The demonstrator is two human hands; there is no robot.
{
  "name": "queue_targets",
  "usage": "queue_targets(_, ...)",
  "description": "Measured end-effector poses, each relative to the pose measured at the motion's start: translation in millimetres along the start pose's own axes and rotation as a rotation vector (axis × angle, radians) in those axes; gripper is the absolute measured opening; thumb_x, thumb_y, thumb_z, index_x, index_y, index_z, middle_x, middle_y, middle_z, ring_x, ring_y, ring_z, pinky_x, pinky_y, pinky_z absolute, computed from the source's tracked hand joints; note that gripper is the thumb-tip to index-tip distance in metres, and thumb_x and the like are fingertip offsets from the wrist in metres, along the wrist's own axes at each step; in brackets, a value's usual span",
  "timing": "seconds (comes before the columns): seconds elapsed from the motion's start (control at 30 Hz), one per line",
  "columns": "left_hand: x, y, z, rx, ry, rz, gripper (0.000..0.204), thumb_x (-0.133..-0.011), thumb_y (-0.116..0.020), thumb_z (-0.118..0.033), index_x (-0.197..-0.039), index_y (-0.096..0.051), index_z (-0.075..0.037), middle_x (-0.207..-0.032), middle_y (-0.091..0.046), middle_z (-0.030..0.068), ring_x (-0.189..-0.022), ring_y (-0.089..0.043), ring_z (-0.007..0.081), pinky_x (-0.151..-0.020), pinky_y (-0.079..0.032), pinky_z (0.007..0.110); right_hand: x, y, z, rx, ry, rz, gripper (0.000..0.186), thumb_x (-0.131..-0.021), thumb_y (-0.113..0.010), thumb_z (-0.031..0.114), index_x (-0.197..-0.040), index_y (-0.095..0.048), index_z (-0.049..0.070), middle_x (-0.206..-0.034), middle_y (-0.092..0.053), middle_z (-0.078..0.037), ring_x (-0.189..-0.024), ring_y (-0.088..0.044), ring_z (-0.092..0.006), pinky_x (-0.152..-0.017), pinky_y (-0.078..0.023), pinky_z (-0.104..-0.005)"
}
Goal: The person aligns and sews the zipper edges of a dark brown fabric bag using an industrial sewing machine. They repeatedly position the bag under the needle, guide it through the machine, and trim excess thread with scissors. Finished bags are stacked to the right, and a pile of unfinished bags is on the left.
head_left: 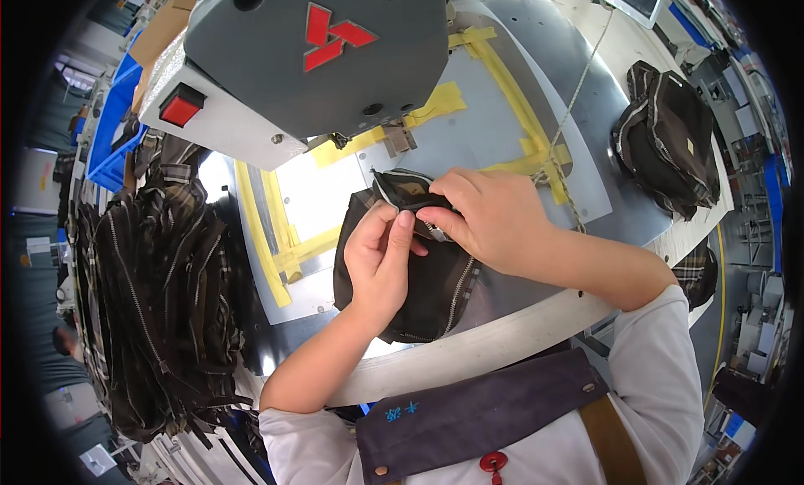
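Mid-frame, the left hand [378,257] and right hand [496,219] are pinching a seemingly unfinished bag [409,296], a pile [159,309] lying frame left.

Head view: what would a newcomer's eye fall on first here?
Probably the grey machine head at the top, with its bright red emblem. Next, just below it, the left hand and right hand pinching a dark zippered pouch. Then the big heap of dark zippered pieces at the left.
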State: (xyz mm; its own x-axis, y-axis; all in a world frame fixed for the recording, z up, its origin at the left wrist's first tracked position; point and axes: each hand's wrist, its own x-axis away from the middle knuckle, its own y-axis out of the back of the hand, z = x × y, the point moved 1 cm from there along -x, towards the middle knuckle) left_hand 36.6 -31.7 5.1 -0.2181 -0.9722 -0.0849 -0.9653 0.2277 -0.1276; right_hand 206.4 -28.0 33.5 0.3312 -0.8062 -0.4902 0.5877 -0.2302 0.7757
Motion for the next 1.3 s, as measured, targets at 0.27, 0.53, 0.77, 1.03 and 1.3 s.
queue_targets(0.27, -0.3, 1.1, 1.6, -0.053, -0.011, 0.011, 0.018, -0.098, -0.053, -0.010, -0.088, -0.057, 0.005, -0.082, -0.052, 0.0047, -0.066, -0.056, 0.0093, -0.057, -0.049, 0.021, -1.6, 6.7, 0.5, 0.033, -0.024, 0.080, 0.027, -0.082, -0.070, 0.029, -0.092, -0.059, 0.006, -0.076, -0.061, -0.007, -0.062, -0.060, -0.0262, -0.052, -0.045, -0.0357)
queue_targets(0.53, 1.3, -0.6, 0.9, -0.049, -0.006, -0.011, 0.014, -0.096, -0.054, -0.005, -0.089, -0.056, 0.007, -0.081, -0.052, 0.0050, -0.070, -0.063, 0.0121, -0.058, -0.052, 0.021, -2.4, 5.9, -0.6, 0.097, 0.053, 0.025, 0.029, -0.087, -0.063, 0.034, -0.081, -0.053, 0.008, -0.068, -0.056, -0.005, -0.053, -0.057, -0.0212, -0.048, -0.045, -0.0323)
queue_targets(0.77, 1.4, -2.4, -4.2, -0.364, -0.164, -0.021, 0.015, -0.095, -0.055, -0.004, -0.084, -0.057, 0.006, -0.077, -0.054, 0.0080, -0.066, -0.066, 0.0145, -0.054, -0.053, 0.023, -3.6, 3.9, -0.7, 0.035, -0.009, 0.065, 0.030, -0.087, -0.063, 0.034, -0.078, -0.054, 0.007, -0.065, -0.058, -0.006, -0.053, -0.059, -0.0240, -0.048, -0.045, -0.0337)
queue_targets(1.03, -0.2, 2.3, 1.5, -0.218, -0.053, 0.028, 0.015, -0.097, -0.053, -0.006, -0.089, -0.057, 0.006, -0.083, -0.056, 0.0075, -0.071, -0.069, 0.0158, -0.056, -0.054, 0.022, -7.1, 6.3, -4.9, -0.190, -0.173, 0.174, 0.023, -0.085, -0.066, 0.028, -0.085, -0.060, 0.006, -0.073, -0.061, -0.008, -0.059, -0.059, -0.0287, -0.052, -0.044, -0.0379)
queue_targets(1.3, 0.5, 1.4, 2.7, -0.129, -0.006, 0.025, 0.015, -0.098, -0.051, -0.007, -0.094, -0.056, 0.007, -0.086, -0.056, 0.0061, -0.074, -0.069, 0.0162, -0.058, -0.054, 0.022, -1.3, 7.1, -2.3, 0.031, 0.034, 0.085, 0.022, -0.083, -0.068, 0.027, -0.088, -0.059, 0.008, -0.074, -0.060, -0.005, -0.060, -0.059, -0.0249, -0.051, -0.044, -0.0347)
